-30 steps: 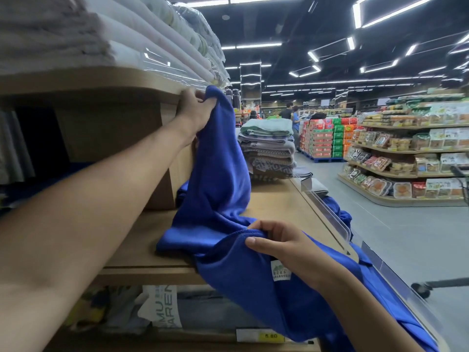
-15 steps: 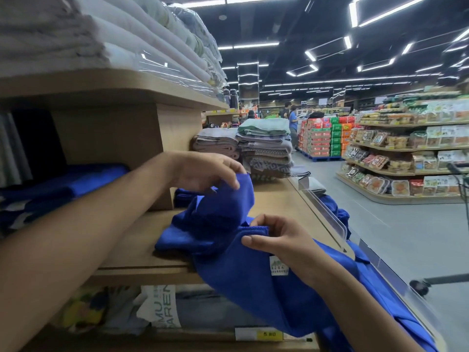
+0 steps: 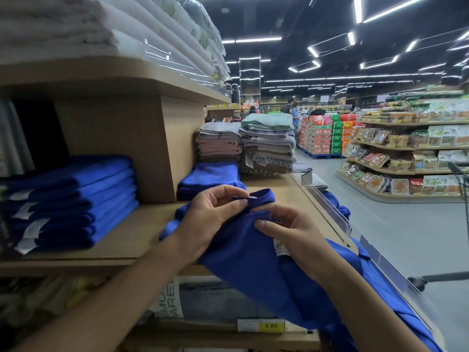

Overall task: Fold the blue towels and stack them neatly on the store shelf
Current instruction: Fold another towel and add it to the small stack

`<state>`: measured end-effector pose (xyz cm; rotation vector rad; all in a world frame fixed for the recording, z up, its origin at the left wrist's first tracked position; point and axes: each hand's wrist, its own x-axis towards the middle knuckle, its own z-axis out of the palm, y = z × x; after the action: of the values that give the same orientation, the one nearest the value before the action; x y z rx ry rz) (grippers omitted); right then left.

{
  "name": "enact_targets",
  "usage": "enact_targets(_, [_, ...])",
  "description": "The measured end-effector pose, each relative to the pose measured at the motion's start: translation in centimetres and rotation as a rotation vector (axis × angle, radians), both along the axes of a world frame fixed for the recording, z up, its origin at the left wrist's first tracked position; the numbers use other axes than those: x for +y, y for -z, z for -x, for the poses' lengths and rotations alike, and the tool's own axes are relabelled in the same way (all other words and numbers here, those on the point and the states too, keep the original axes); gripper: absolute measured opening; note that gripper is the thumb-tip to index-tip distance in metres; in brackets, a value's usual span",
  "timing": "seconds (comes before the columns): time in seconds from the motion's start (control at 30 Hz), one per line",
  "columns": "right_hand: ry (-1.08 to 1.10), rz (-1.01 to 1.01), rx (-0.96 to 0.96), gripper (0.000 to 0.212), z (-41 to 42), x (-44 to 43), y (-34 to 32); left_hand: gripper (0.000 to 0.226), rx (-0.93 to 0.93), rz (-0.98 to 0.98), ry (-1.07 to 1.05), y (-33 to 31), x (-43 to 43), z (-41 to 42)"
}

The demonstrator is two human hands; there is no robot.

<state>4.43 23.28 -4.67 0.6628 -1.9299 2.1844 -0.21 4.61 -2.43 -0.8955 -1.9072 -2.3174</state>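
Blue terry cloth carries the risk here. The loose blue towel (image 3: 253,270) lies partly on the wooden shelf (image 3: 127,240) under your hands, but most of it spills off the front edge, below and to the right of your right hand (image 3: 294,237). That hanging weight could drag the hem out of your pinch. If the edges are not matched, the fold will likely come out crooked and sit badly on the stack of folded blue towels (image 3: 76,196) left of your left hand (image 3: 210,217). The drape could also snag on the clear plastic shelf guard (image 3: 327,207) just right of your right hand.

Both hands are nearly closed. Your left hand's fingers curl in and nip the rolled hem. Your right hand pinches the cloth beside it, thumb on top.
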Motion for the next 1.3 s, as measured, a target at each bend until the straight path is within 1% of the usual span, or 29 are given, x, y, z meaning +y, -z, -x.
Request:
enact_targets(0.07, [0.044, 0.028, 0.032, 0.010, 0.0, -0.1, 0.1, 0.012, -0.012, 0.021, -0.070, 1.3, 0.5, -0.1])
enact_targets(0.17, [0.095, 0.056, 0.038, 0.016, 0.0, -0.3, 0.1, 0.017, -0.024, 0.041, -0.045, 2.0, 0.7, -0.2])
enact_targets(0.27, [0.097, 0.056, 0.022, 0.015, -0.1, -0.3, 0.2, 0.021, -0.001, 0.048, -0.040, 2.0, 0.5, -0.1])
enact_targets(0.3, [0.094, 0.052, 0.018, 0.017, -0.1, -0.3, 0.2, 0.022, 0.004, 0.048, -0.021, 2.1, 0.3, 0.0])
enact_targets(0.37, [0.105, 0.050, 0.013, 0.020, 0.0, -0.3, 0.2, 0.026, 0.009, 0.056, 0.084, 2.3, -0.3, 0.1])
enact_targets(0.43, [0.124, 0.050, 0.018, 0.020, 0.0, -0.5, 0.1, 0.030, 0.006, 0.103, 0.208, 2.4, -1.0, 0.1])
enact_targets(0.47, [0.138, 0.043, 0.030, 0.020, 0.1, -0.6, 0.1, 0.029, 0.007, 0.120, 0.226, 2.4, -1.2, 0.2])
enact_targets(0.53, [0.181, 0.022, 0.062, 0.020, 0.3, -0.6, 0.2, 0.019, -0.009, 0.111, 0.166, 2.5, -1.1, 0.3])
enact_targets(0.6, [0.206, -0.001, 0.080, 0.018, 0.5, -0.7, 0.3, 0.012, -0.040, 0.053, 0.080, 2.6, -0.8, 0.3])
enact_targets(0.73, [0.206, -0.038, 0.101, 0.010, 0.2, -0.9, 0.6, 0.019, -0.053, -0.061, -0.005, 2.7, -0.3, 0.4])
enact_targets(0.8, [0.212, -0.049, 0.131, 0.013, 0.0, -1.1, 0.5, 0.016, -0.013, -0.028, -0.055, 2.7, -0.1, 0.3])
enact_targets(0.87, [0.247, -0.104, 0.174, 0.016, 0.0, -1.2, 0.5, 0.013, 0.014, 0.008, -0.085, 2.8, -0.1, 0.3])
enact_targets(0.93, [0.281, -0.167, 0.222, 0.014, 0.1, -1.2, 0.7, 0.015, 0.030, 0.045, -0.083, 2.9, -0.2, 0.3])
enact_targets(1.03, [0.337, -0.193, 0.245, 0.028, 0.1, -1.4, 0.9, 0.016, 0.075, 0.123, -0.080, 3.0, -0.4, 0.1])
enact_targets(1.1, [0.357, -0.186, 0.240, 0.034, 0.2, -1.4, 1.0, 0.023, 0.098, 0.154, -0.102, 3.0, -0.4, 0.1])
enact_targets(1.17, [0.383, -0.204, 0.246, 0.035, 0.3, -1.4, 1.1, 0.038, 0.091, 0.150, -0.101, 3.1, -0.4, 0.1])
enact_targets(1.2, [0.399, -0.216, 0.249, 0.035, 0.4, -1.4, 1.1, 0.042, 0.085, 0.151, -0.084, 3.1, -0.4, 0.1])
enact_targets(1.23, [0.410, -0.222, 0.250, 0.034, 0.5, -1.5, 1.2, 0.039, 0.082, 0.152, -0.061, 3.0, -0.4, -0.1])
enact_targets(1.3, [0.419, -0.227, 0.252, 0.034, 0.6, -1.5, 1.2, 0.023, 0.075, 0.143, -0.037, 2.9, -0.4, -0.2])
